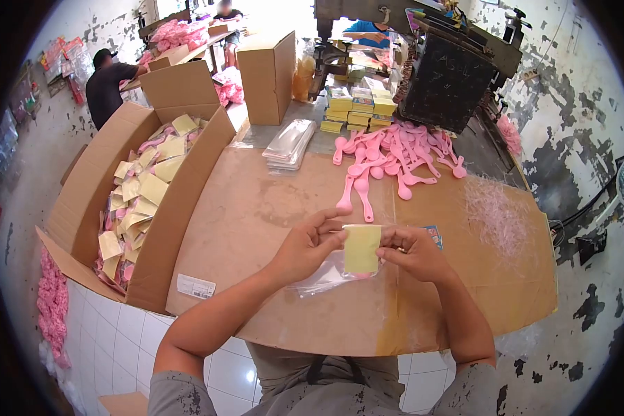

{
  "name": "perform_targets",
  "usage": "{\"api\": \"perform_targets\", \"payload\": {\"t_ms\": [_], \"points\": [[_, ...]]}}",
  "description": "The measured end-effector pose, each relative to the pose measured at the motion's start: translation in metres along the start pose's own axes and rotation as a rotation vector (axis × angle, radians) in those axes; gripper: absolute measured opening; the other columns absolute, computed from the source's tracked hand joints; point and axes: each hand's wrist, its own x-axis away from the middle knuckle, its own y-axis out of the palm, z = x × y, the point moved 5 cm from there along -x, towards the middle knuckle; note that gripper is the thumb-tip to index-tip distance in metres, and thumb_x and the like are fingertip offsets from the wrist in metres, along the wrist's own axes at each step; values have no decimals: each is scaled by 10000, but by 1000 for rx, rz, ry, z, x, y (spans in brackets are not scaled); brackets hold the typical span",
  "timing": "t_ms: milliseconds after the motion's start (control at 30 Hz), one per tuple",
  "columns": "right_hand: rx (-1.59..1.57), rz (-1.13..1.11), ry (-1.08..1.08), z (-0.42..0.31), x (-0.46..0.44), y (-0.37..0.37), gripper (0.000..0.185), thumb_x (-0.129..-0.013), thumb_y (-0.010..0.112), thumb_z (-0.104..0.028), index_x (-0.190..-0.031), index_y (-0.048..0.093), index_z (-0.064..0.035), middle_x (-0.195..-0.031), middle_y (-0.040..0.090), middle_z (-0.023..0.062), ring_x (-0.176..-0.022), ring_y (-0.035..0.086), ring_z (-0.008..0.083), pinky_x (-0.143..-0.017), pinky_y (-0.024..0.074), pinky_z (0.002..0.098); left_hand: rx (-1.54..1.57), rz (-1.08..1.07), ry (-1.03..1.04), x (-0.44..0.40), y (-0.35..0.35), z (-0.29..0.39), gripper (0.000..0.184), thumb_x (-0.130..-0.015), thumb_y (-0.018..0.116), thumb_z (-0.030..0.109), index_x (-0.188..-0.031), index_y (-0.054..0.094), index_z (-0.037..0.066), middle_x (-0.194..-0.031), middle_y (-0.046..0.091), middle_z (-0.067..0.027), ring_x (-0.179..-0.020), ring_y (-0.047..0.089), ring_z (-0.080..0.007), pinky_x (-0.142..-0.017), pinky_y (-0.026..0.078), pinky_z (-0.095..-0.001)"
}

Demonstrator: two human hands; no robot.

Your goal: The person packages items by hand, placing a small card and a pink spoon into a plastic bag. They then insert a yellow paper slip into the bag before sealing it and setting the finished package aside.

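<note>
Between my two hands, upright above the cardboard-covered table, is a pale yellow card point(362, 249). A bit of pink shows at its lower edge, and it seems to sit in a clear plastic bag. My left hand point(312, 246) pinches its left edge with thumb and fingers. On the right edge, my right hand point(416, 255) grips with thumb and curled fingers. Below my left hand a clear plastic bag point(319, 283) lies on the cardboard. A blue printed card point(434, 236) shows partly behind my right hand. Beyond my hands lie pink measuring spoons point(395, 154) in a pile.
At left, an open carton point(177, 236) holds many packed yellow cards. Farther back are a stack of clear bags point(289, 144), stacked yellow cards point(360, 105), a tall carton point(265, 78) and a dark machine point(445, 76). Plastic scraps point(498, 218) lie right. Other people sit behind.
</note>
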Motion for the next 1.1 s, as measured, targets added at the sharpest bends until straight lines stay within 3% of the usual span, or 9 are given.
{"api": "perform_targets", "payload": {"t_ms": [200, 300, 367, 467, 500, 700, 800, 1033, 1100], "points": [[-93, 80, -106, -34, 6, -5, 234, -988, 702, -56, -1209, 698, 21, -1038, 746, 48, -926, 686, 100, -841, 549, 272, -143, -248, -247, 7, 1, -3, 335, -1049, 643, 120, -1351, 572, -7, -1194, 702, -102, -1087, 697, -166, -959, 584, -333], [296, 216, -123, -47, 10, -37, 262, -974, 726, -105, -1213, 705, 0, -1052, 751, 68, -940, 701, 147, -846, 552, 304, -276, 157, -140, 4, -26, 31, 414, -1094, 566, 187, -1456, 469, 10, -1323, 644, -126, -1196, 666, -212, -993, 573, -363], [593, 310, -115, -48, 22, -61, 285, -956, 744, -137, -1211, 712, -14, -1084, 745, 93, -983, 703, 197, -872, 550, 333, 144, 499, 425, 4, -58, 42, 500, -1082, 586, 172, -1518, 386, 32, -1355, 631, -126, -1206, 665, -224, -891, 578, -327], [896, 374, -95, -32, 36, -92, 308, -925, 765, -165, -1197, 723, -27, -1146, 717, 132, -1076, 682, 264, -935, 531, 368, 352, 467, 573, -4, -73, 54, 572, -1089, 560, 192, -1579, 298, 57, -1440, 570, -144, -1353, 568, -258, -1021, 527, -387], [980, 365, -97, -25, 42, -97, 311, -918, 768, -165, -1194, 726, -28, -1160, 705, 141, -1104, 670, 279, -954, 522, 373, 59, 532, 526, -5, -68, 42, 563, -1094, 524, 261, -1574, 332, 37, -1412, 579, -135, -1373, 543, -270, -1084, 471, -446], [799, 318, 8, 0, 47, -106, 308, -879, 794, -141, -1156, 729, -24, -1128, 673, 133, -1100, 651, 275, -967, 498, 386, -1146, -1, 274, 0, -16, -9, 384, -831, 845, 184, -1178, 727, 70, -1171, 648, -125, -1068, 615, -273, -942, 493, -405], [713, 365, -22, -2, 48, -110, 281, -860, 801, -107, -1114, 725, -15, -1115, 670, 119, -1071, 645, 255, -924, 497, 378, -1174, -69, 278, 3, -8, -8, 234, -814, 847, 153, -1005, 758, 51, -1064, 661, -117, -991, 624, -265, -869, 513, -374], [641, 440, 109, 4, 50, -119, 164, -877, 761, -61, -1019, 692, -17, -1042, 727, 87, -949, 659, 223, -891, 495, 359, -982, -20, 77, -3, -15, -12, 159, -856, 788, 83, -1004, 751, 39, -908, 695, -80, -816, 643, -250, -782, 527, -373], [719, 469, -96, 1, 50, -116, 144, -910, 731, -71, -1039, 686, -23, -1066, 741, 86, -931, 662, 217, -899, 501, 361, -1045, -51, 128, -2, -15, -13, 158, -868, 775, 84, -1015, 746, 35, -904, 700, -88, -809, 649, -257, -789, 529, -378]]}}
